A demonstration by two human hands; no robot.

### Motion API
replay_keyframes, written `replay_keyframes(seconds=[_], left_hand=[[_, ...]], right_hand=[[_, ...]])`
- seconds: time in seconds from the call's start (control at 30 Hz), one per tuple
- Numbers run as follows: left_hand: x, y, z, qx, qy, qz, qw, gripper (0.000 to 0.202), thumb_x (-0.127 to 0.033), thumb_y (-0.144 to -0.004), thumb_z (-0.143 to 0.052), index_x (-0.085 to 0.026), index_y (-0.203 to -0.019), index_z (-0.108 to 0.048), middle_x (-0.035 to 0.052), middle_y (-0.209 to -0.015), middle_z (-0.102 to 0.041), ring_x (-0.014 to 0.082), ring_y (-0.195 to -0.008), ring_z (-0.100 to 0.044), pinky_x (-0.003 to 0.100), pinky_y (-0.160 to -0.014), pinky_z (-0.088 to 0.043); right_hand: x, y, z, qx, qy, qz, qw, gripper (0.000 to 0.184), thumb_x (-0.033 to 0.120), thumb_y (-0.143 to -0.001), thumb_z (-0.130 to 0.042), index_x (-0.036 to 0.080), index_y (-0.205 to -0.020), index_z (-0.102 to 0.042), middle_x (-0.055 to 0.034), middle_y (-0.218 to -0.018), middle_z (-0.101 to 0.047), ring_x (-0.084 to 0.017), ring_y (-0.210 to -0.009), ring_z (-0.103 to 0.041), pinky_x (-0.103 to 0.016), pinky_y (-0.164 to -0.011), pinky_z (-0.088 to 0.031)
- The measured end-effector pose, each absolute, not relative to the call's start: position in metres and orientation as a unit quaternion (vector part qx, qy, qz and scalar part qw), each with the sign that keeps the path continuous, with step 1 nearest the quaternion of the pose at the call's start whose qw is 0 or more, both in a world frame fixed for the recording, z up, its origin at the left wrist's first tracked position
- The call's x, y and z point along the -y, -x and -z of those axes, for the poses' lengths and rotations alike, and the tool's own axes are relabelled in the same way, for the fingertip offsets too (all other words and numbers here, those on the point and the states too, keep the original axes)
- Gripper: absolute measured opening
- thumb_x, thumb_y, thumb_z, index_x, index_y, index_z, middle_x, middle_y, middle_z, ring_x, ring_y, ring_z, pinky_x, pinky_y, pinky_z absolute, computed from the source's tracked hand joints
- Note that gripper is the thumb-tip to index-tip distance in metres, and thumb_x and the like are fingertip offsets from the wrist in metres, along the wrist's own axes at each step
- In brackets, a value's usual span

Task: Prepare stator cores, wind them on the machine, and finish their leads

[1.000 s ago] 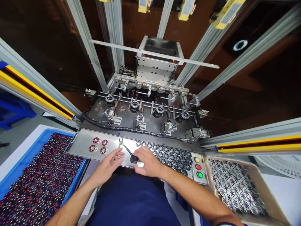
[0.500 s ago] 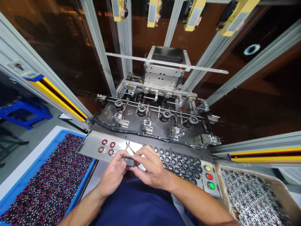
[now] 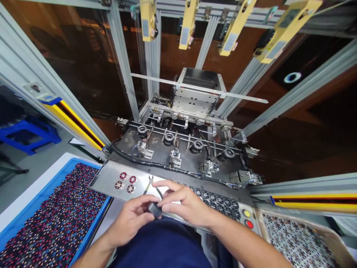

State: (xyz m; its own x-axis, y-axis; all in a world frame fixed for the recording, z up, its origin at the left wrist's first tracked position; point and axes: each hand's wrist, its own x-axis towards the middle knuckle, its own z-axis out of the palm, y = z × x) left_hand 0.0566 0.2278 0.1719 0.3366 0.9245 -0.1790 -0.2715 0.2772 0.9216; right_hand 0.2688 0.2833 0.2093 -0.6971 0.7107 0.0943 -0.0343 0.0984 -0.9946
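Close in front of my body, a dark grey, short cylindrical part (image 3: 155, 210) is tilted in my fingers. My left hand (image 3: 129, 219) pinches it between thumb and fingers. From the other side, the thumb and a fingertip of my right hand (image 3: 186, 204) close on its edge, while the index finger stretches out above. Just beyond the hands lies a pair of small cutting pliers (image 3: 151, 179) on the metal ledge (image 3: 107, 180), its handles partly covered by my fingers. Several round red-and-copper wound cores (image 3: 123, 175) lie left of the pliers.
A blue tray (image 3: 73, 160) of wound cores stands at left. Several dark ring parts (image 3: 220, 201) line the ledge beside yellow and red buttons (image 3: 249, 223). A lined box (image 3: 315, 225) holds silvery parts at right. Behind is a fixture plate with several ring holders (image 3: 169, 138).
The camera view has tipped up. The dark part has turned to a steeper tilt, and my right index finger has lifted off and straightened. More of the pliers shows now.
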Motion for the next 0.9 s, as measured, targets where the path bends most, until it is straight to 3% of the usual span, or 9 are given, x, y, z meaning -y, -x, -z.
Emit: replay_keyframes(seconds=[0.07,0.23,0.37,0.47,0.57,0.63,0.67,0.77,0.9], left_hand=[[-0.228,-0.052,-0.174,-0.393,-0.461,-0.398,0.689,0.033,-0.032,-0.077,-0.075,-0.025,-0.109,-0.072,0.0039,-0.089,-0.073,0.0185,-0.08,-0.067,0.027,-0.075,-0.05],[-0.232,-0.041,-0.174,-0.402,-0.581,-0.321,0.63,0.036,-0.039,-0.08,-0.071,-0.024,-0.113,-0.07,0.0043,-0.096,-0.073,0.0174,-0.084,-0.064,0.025,-0.077,-0.048],[-0.234,-0.032,-0.178,-0.409,-0.646,-0.292,0.575,0.036,-0.041,-0.083,-0.067,-0.026,-0.116,-0.069,0.0052,-0.099,-0.073,0.0198,-0.09,-0.066,0.028,-0.084,-0.05],[-0.233,-0.017,-0.174,-0.453,-0.661,-0.272,0.532,0.045,-0.04,-0.081,-0.068,-0.029,-0.124,-0.063,0.0067,-0.109,-0.072,0.0231,-0.098,-0.066,0.032,-0.09,-0.051],[-0.243,0.007,-0.143,-0.556,-0.602,-0.365,0.442,0.053,-0.042,-0.086,-0.061,-0.027,-0.136,-0.051,0.0096,-0.119,-0.069,0.0243,-0.101,-0.067,0.037,-0.091,-0.053],[-0.255,0.025,-0.108,-0.664,-0.522,-0.437,0.31,0.048,-0.042,-0.091,-0.05,-0.023,-0.136,-0.049,0.0116,-0.117,-0.069,0.0247,-0.099,-0.068,0.041,-0.091,-0.054],[-0.263,0.034,-0.088,-0.7,-0.492,-0.448,0.259,0.05,-0.043,-0.091,-0.049,-0.019,-0.134,-0.049,0.0146,-0.117,-0.068,0.0271,-0.1,-0.067,0.047,-0.094,-0.051],[-0.279,0.048,-0.034,-0.753,-0.444,-0.451,0.18,0.057,-0.049,-0.087,-0.051,-0.011,-0.13,-0.051,0.0234,-0.125,-0.06,0.0362,-0.111,-0.06,0.062,-0.1,-0.041],[-0.281,0.04,0.004,-0.759,-0.43,-0.462,0.158,0.062,-0.045,-0.089,-0.048,-0.011,-0.14,-0.038,0.0249,-0.135,-0.05,0.0337,-0.112,-0.06,0.057,-0.097,-0.046]], right_hand=[[-0.29,-0.268,-0.207,0.633,0.237,-0.687,0.268,0.015,0.029,-0.081,-0.073,0.022,-0.093,-0.078,-0.009,-0.131,-0.06,-0.018,-0.096,-0.067,-0.033,-0.085,-0.053],[-0.301,-0.264,-0.211,0.642,0.192,-0.722,0.174,0.022,0.032,-0.083,-0.07,0.017,-0.098,-0.077,-0.0112,-0.138,-0.055,-0.024,-0.125,-0.054,-0.035,-0.107,-0.039],[-0.306,-0.256,-0.218,0.663,0.145,-0.72,0.144,0.027,0.033,-0.09,-0.062,0.011,-0.097,-0.075,-0.0157,-0.139,-0.053,-0.023,-0.132,-0.048,-0.033,-0.11,-0.034],[-0.321,-0.248,-0.219,0.678,0.132,-0.711,0.131,0.03,0.038,-0.091,-0.059,0.012,-0.095,-0.073,-0.0154,-0.139,-0.053,-0.022,-0.128,-0.052,-0.033,-0.11,-0.035],[-0.366,-0.236,-0.215,0.742,0.142,-0.639,0.148,0.029,0.036,-0.094,-0.054,0.013,-0.091,-0.071,-0.013,-0.14,-0.052,-0.02,-0.128,-0.051,-0.033,-0.11,-0.037],[-0.416,-0.222,-0.207,0.817,0.172,-0.525,0.167,0.028,0.032,-0.096,-0.051,0.014,-0.09,-0.07,-0.0117,-0.142,-0.05,-0.019,-0.13,-0.049,-0.034,-0.11,-0.037],[-0.445,-0.212,-0.201,0.854,0.2,-0.447,0.174,0.027,0.031,-0.096,-0.051,0.014,-0.088,-0.07,-0.0109,-0.141,-0.051,-0.019,-0.13,-0.049,-0.034,-0.11,-0.038],[-0.529,-0.177,-0.178,0.868,0.263,-0.384,0.174,0.024,0.025,-0.096,-0.052,0.011,-0.084,-0.069,-0.0152,-0.137,-0.053,-0.022,-0.128,-0.05,-0.041,-0.11,-0.037],[-0.602,-0.136,-0.142,0.875,0.317,-0.336,0.147,0.022,0.029,-0.093,-0.059,0.014,-0.109,-0.063,-0.0101,-0.128,-0.058,-0.025,-0.119,-0.055,-0.049,-0.101,-0.045]])
